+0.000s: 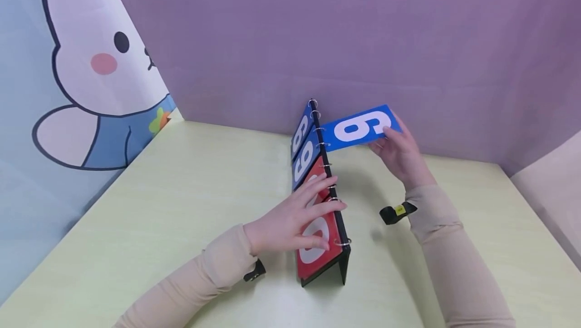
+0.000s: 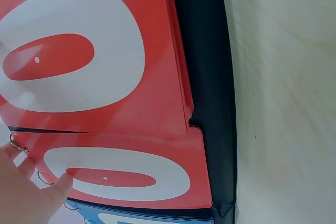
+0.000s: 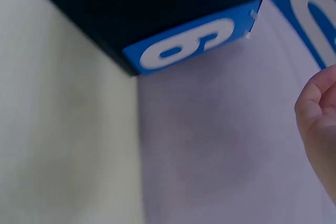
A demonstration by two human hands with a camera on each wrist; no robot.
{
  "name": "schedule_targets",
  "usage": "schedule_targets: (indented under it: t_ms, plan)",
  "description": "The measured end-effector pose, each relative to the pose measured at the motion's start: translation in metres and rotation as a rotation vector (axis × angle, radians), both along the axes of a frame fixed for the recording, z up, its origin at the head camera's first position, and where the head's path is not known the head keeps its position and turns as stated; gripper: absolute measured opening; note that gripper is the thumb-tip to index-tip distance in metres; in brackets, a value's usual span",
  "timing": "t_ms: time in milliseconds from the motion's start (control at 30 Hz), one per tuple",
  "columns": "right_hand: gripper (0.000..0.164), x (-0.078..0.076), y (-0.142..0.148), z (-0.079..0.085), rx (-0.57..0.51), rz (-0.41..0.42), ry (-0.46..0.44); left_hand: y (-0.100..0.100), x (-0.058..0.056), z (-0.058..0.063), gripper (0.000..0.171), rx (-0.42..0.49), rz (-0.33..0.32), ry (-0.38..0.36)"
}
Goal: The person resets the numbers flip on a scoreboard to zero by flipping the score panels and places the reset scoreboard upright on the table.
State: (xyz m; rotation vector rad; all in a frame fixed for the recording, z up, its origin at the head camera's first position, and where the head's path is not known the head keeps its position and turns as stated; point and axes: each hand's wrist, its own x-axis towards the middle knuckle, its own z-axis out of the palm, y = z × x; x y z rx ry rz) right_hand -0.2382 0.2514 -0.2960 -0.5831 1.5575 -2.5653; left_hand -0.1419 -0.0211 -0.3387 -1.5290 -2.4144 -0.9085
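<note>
A flip scoreboard with a black tent-shaped stand and metal rings stands lengthwise on the table. My left hand rests on its near half, fingers spread over the red number cards and fingertips at the ringed top edge. Both red cards show 0 in the left wrist view. My right hand pinches the outer end of a blue number card, raised off the stand to the right and still on its rings. More blue cards lie on the left face. Another blue card hangs down the back face.
The scoreboard stands on a pale yellow-green table. Behind it hangs a purple cloth, close to the board's far end. At the left is a light blue cloth with a cartoon rabbit. Each wrist wears a black band.
</note>
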Motion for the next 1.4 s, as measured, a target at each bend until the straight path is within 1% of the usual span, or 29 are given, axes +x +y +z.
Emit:
schedule_targets:
  t_ms: [100, 167, 233, 300, 333, 367, 433, 567, 667, 767, 867, 967, 1033, 1133, 1200, 1267, 1333, 1400]
  plan:
    - [0.04, 0.004, -0.015, 0.008, 0.084, -0.04, 0.016, 0.0, 0.0, 0.0, 0.069, -0.002, 0.002, -0.015]
    - [0.044, 0.006, -0.025, 0.013, 0.176, -0.075, 0.012, 0.0, 0.001, 0.001, 0.069, -0.007, 0.005, -0.028]
    - [0.05, 0.008, -0.034, 0.018, 0.306, -0.119, 0.014, 0.0, 0.001, 0.001, 0.069, -0.011, 0.007, -0.035]
    - [0.057, 0.008, -0.042, 0.021, 0.485, -0.174, 0.02, 0.0, 0.001, 0.001, 0.068, -0.014, 0.008, -0.037]
    - [0.06, 0.008, -0.046, 0.021, 0.555, -0.192, 0.027, 0.0, 0.001, 0.002, 0.069, -0.016, 0.009, -0.038]
    - [0.063, 0.008, -0.049, 0.021, 0.62, -0.211, 0.03, 0.0, 0.001, 0.002, 0.069, -0.017, 0.009, -0.038]
    - [0.067, 0.008, -0.054, 0.021, 0.71, -0.221, 0.053, 0.0, 0.0, 0.001, 0.068, -0.017, 0.008, -0.036]
    - [0.07, 0.007, -0.06, 0.018, 0.75, -0.178, 0.1, 0.001, 0.0, 0.001, 0.068, -0.013, 0.0, -0.02]
    - [0.068, 0.007, -0.062, 0.016, 0.787, -0.138, 0.125, 0.001, 0.0, 0.002, 0.068, -0.012, -0.004, 0.0]
    - [0.063, 0.009, -0.067, 0.016, 0.818, -0.121, 0.144, 0.0, -0.001, 0.001, 0.069, -0.006, -0.006, 0.016]
    - [0.055, 0.009, -0.071, 0.015, 0.876, -0.153, 0.183, 0.0, -0.002, 0.0, 0.069, 0.001, -0.011, 0.044]
    - [0.048, 0.01, -0.075, 0.015, 0.946, -0.209, 0.228, -0.001, -0.003, 0.0, 0.069, 0.005, -0.018, 0.089]
    - [0.04, 0.011, -0.077, 0.014, 0.974, -0.255, 0.276, -0.001, -0.003, -0.001, 0.068, 0.005, -0.023, 0.115]
    - [0.027, 0.011, -0.082, 0.013, 0.989, -0.364, 0.402, -0.001, -0.004, -0.001, 0.067, 0.014, -0.031, 0.134]
    - [0.018, 0.012, -0.086, 0.011, 0.99, -0.455, 0.515, -0.001, -0.004, -0.001, 0.067, 0.021, -0.035, 0.145]
    - [0.013, 0.012, -0.089, 0.01, 0.988, -0.53, 0.629, -0.001, -0.005, -0.002, 0.067, 0.028, -0.035, 0.157]
    - [0.011, 0.011, -0.091, 0.009, 0.998, -0.574, 0.747, -0.001, -0.005, -0.002, 0.067, 0.031, -0.036, 0.175]
    - [0.01, 0.01, -0.092, 0.008, 1.019, -0.589, 0.875, 0.0, -0.006, -0.003, 0.066, 0.03, -0.037, 0.186]
